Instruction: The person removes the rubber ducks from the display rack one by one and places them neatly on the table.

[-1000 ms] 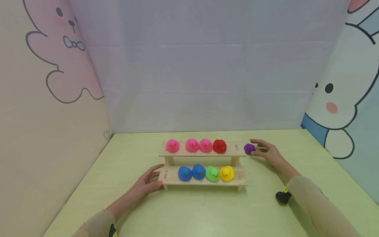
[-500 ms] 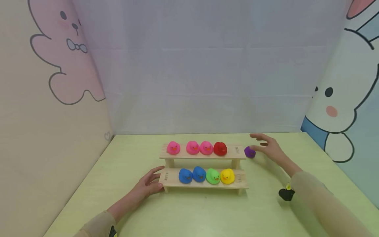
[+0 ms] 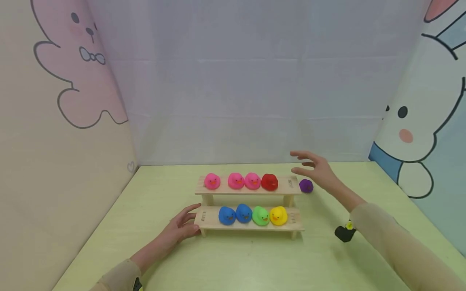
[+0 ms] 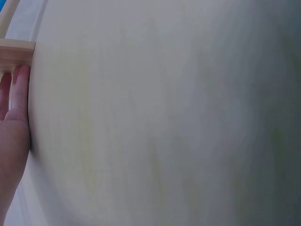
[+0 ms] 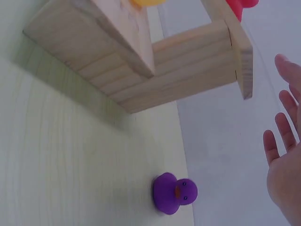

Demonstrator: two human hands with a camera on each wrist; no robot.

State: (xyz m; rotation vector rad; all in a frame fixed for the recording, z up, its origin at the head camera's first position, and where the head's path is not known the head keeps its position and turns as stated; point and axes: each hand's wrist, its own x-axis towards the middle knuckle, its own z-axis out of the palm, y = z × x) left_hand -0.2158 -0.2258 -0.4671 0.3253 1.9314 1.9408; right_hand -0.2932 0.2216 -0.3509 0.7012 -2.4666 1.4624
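Purple duck (image 3: pixel 306 186) sits upright on the table (image 3: pixel 251 258), just beside the right end of the wooden rack (image 3: pixel 240 192); my right hand (image 3: pixel 316 170) hangs raised near it, fingers parted and only slightly bent, gripping nothing. My left hand (image 3: pixel 177 229) holds the left end of the rack's lower tier (image 3: pixel 211 221); thumb in front, fingers behind.

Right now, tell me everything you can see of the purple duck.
The purple duck is a smooth, rubbery-looking toy with a rounded body, round head, dark eyes and an orange-brown beak. It sits upright on the pale table, just right of the wooden rack and apart from it. The right hand hovers nearby, not touching it.
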